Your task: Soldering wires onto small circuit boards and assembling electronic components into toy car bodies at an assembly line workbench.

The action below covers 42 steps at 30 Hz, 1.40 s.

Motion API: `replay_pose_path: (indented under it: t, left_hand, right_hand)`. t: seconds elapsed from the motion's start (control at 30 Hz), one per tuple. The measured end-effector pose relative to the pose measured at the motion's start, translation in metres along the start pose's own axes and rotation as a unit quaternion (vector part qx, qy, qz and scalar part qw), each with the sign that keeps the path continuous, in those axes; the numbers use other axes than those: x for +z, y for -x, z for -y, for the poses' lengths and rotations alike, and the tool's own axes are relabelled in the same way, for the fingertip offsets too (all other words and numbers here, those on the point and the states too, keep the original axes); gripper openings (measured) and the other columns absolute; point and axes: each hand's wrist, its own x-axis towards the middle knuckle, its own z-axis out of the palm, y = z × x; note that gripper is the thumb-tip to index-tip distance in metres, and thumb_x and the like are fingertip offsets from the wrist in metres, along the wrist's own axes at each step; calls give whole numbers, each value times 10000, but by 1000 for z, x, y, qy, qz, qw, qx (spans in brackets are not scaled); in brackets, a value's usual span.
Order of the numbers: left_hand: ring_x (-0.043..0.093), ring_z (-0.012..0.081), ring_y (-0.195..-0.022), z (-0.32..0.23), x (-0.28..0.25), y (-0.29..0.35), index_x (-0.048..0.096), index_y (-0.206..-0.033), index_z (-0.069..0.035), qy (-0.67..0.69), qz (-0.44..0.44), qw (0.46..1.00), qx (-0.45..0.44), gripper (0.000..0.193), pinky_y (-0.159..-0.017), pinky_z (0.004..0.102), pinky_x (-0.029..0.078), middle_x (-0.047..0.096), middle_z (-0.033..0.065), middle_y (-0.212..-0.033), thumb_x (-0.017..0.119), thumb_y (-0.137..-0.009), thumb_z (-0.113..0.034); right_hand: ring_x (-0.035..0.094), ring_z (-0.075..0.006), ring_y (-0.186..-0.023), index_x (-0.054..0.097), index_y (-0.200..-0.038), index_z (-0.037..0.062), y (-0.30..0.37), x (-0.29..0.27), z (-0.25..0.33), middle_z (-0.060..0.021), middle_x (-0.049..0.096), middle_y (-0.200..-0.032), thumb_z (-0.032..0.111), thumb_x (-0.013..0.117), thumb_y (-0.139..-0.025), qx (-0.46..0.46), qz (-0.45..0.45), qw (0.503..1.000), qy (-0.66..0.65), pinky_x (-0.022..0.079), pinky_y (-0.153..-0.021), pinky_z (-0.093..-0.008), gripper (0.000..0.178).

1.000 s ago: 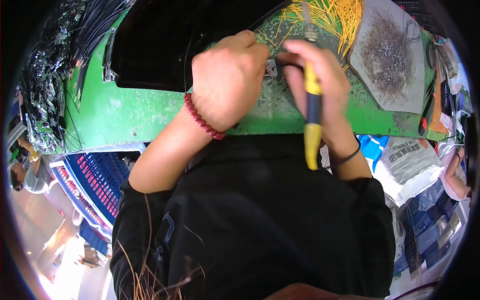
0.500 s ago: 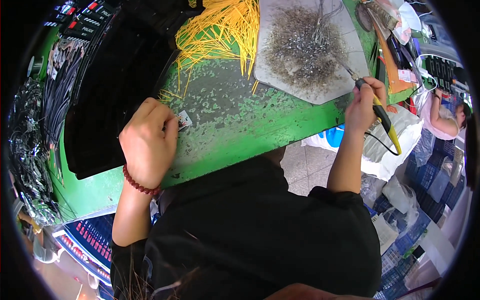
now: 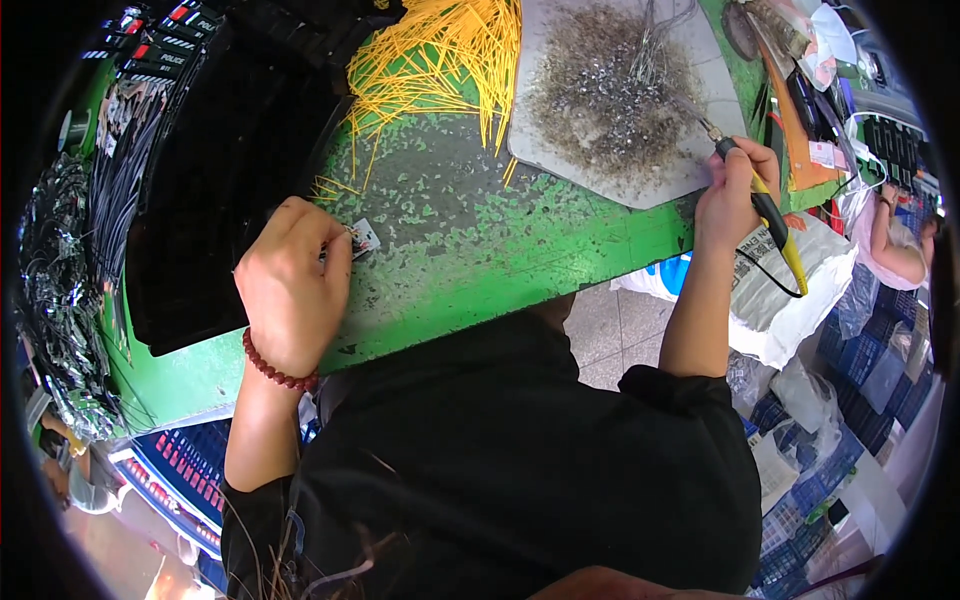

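Observation:
My left hand (image 3: 293,285), a red bead bracelet on its wrist, rests closed on the green table (image 3: 520,262). Its fingers are pinched at a small white circuit board (image 3: 363,237), whose free end sticks out to the right; the fingertips are hidden. In my right hand (image 3: 735,200) is a yellow and black soldering iron (image 3: 768,212), gripped like a pen. Its tip points up and left over a grey slab (image 3: 540,150), which is covered with dark residue and solder bits. A tangle of thin solder wire (image 3: 652,62) lies on the slab's far part.
Many yellow wires (image 3: 440,70) lie at the back middle. A large black bin (image 3: 220,190) stands left of my left hand, with bundles of black wires (image 3: 130,150) beyond it. A white sack (image 3: 795,290) hangs below the right edge. Another person (image 3: 895,245) sits at far right.
The circuit board has shifted and turned slightly at my left fingers. My right hand and the soldering iron have moved a little to the right and up.

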Motion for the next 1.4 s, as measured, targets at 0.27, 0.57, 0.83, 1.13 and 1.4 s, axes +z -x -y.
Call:
replay_pose_path:
  t: [0.27, 0.57, 0.83, 1.13, 1.4]
  left_hand:
    - [609, 268, -657, 1, 1, 1, 603, -745, 1, 4, -7, 1000, 8, 57, -552, 324, 472, 597, 101, -779, 654, -748, 25]
    - [608, 303, -654, 2, 1, 0, 599, -725, -26, 6, -10, 1000, 9, 64, -563, 361, 483, 598, 93, -786, 650, -745, 7]
    - [609, 296, -666, 8, 1, 4, 604, -719, -22, -9, -3, 1000, 15, 68, -579, 349, 476, 588, 105, -755, 667, -744, -14]
    - [607, 280, -647, 16, 7, 4, 613, -705, -54, -20, -28, 999, 30, 62, -556, 360, 487, 587, 66, -758, 648, -754, -63]
    - [597, 295, -631, 20, 6, 7, 598, -677, -53, -5, -25, 999, 23, 86, -542, 379, 482, 573, 65, -741, 643, -749, -71]
  right_hand:
    - [602, -111, -626, 623, -894, -13, 1, 5, 0, -55, 626, -779, 44, 634, -820, -3, 6, 1000, 16, 481, -616, -224, 95]
    - [588, -116, -603, 623, -882, -14, 4, 5, 3, -53, 611, -758, 28, 622, -808, -2, 15, 999, -32, 477, -590, -225, 84]
    - [528, -91, -592, 614, -895, -5, -1, 8, -9, -47, 591, -749, 8, 611, -841, -12, 17, 997, -77, 455, -567, -223, 55]
    - [444, -78, -521, 560, -826, -19, 25, 29, 20, -84, 547, -718, 6, 519, -830, -26, 28, 993, -113, 398, -490, -187, 48]
    - [455, -74, -635, 575, -915, -13, 127, 117, 57, -37, 546, -769, 179, 700, -827, -9, 332, 930, -156, 351, -586, -210, 246]
